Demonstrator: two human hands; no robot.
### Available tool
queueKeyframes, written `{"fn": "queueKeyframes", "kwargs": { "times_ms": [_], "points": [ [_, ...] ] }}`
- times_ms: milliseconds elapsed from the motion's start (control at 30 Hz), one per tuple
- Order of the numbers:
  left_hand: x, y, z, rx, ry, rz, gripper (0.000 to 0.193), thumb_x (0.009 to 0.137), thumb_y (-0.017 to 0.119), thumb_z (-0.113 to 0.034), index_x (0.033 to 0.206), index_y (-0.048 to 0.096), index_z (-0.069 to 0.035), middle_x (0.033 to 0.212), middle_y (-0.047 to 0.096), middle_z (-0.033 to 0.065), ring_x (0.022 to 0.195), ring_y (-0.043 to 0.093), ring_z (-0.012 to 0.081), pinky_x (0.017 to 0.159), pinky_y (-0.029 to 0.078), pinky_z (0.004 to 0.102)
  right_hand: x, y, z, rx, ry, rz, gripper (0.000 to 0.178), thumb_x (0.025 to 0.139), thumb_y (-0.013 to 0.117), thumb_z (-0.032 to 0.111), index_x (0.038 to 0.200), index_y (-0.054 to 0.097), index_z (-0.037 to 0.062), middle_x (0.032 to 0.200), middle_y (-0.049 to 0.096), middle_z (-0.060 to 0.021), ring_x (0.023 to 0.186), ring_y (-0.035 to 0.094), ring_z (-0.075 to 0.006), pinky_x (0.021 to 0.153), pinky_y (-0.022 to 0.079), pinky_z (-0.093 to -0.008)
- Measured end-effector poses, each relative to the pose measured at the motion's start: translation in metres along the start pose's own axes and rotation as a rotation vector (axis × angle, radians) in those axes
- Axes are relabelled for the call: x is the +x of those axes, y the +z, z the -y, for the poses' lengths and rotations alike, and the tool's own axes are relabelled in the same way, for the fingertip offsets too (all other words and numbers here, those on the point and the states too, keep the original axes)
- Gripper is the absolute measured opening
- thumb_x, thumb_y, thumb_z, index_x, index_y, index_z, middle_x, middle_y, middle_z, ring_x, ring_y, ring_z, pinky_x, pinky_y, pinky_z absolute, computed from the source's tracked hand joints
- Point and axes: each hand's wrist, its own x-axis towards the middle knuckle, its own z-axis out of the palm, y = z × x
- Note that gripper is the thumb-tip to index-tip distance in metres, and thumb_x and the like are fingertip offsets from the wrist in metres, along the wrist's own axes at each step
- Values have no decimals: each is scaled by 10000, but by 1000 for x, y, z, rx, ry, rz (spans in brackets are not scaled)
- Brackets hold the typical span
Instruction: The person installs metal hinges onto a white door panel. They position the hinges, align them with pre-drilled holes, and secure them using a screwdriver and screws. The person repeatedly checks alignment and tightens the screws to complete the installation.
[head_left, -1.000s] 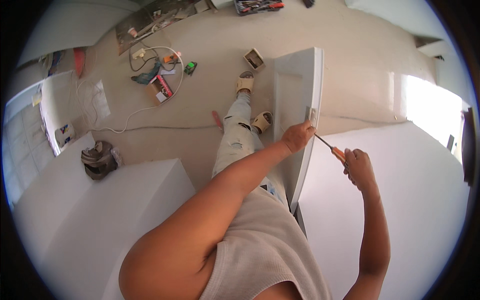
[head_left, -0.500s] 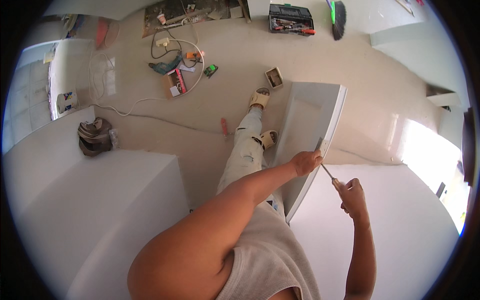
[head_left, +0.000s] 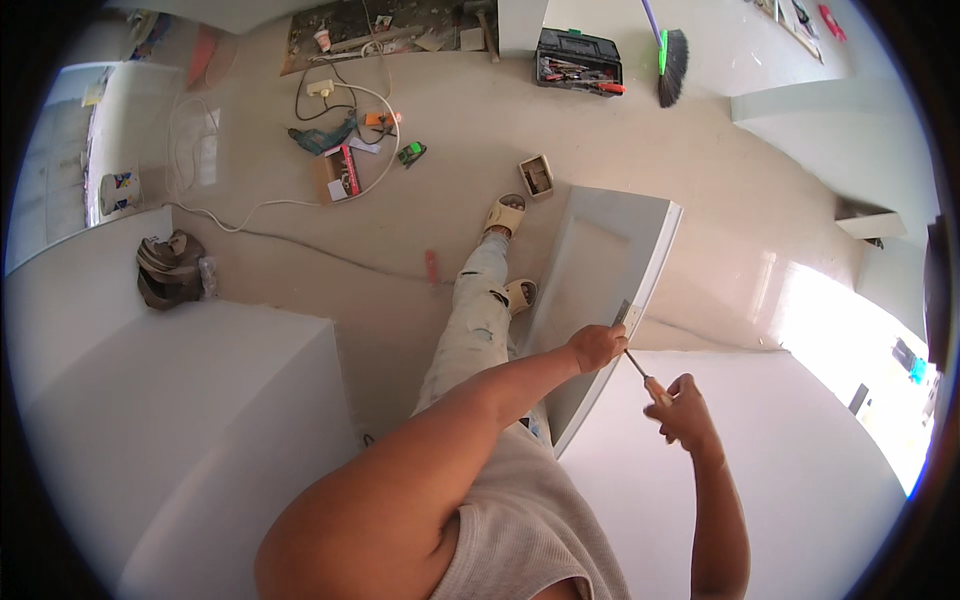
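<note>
A pale grey door panel (head_left: 592,245) leans beside my legs, its long edge turned to the right. On that edge sits a small metal hinge (head_left: 627,314). My left hand (head_left: 598,347) is closed at the edge just below the hinge, with fingertips around the screwdriver's tip; exactly what they pinch is hidden. In my right hand (head_left: 688,414) is a screwdriver (head_left: 656,389) with a light wooden-looking handle, held by the handle's end. Its thin shaft points up and left to the door edge at my left fingertips.
White partitions stand left (head_left: 240,370) and right (head_left: 720,450). On the floor are an open toolbox (head_left: 580,65), a broom (head_left: 672,70), a small box (head_left: 536,176), a drill (head_left: 325,137), cords, a carton (head_left: 337,176) and a red-handled tool (head_left: 432,266). A bag (head_left: 170,270) rests on the left partition.
The whole view has shifted, so things appear a little lower and further left. My right fingers have changed their hold on the handle slightly. My left hand stays at the door edge.
</note>
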Motion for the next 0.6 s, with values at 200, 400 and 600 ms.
{"fn": "queueKeyframes", "kwargs": {
  "times_ms": [200, 400, 600],
  "points": [
    [1, 3, 0, -21, 30, -23, 97, 882, 609, -172, 834, 611, -88, 852, 566, 81, 732, 650, 267, 654, 548, 389, 10, 24, -20, -869, -500, -356, 210, 907, 530, 192, 948, 561, -11, 820, 621, -189, 715, 648, -272, 593, 530, -378],
    [-1, 5, 3, 9, 7, 1, 99, 881, 611, -165, 820, 614, -87, 853, 573, 77, 726, 648, 264, 653, 551, 377, 24, -15, -6, 242, 126, 21, 255, 895, 594, 226, 885, 547, -25, 694, 573, -103, 441, 543, -166, 331, 391, -308],
    [1, -2, -1, 21, -8, 14, 84, 857, 622, -158, 804, 611, -93, 845, 566, 74, 728, 649, 257, 657, 553, 376, 10, 1, 4, -891, -493, -334, 277, 964, 594, 279, 935, 608, 4, 849, 665, -204, 737, 681, -347, 729, 544, -451]
  ]
}}
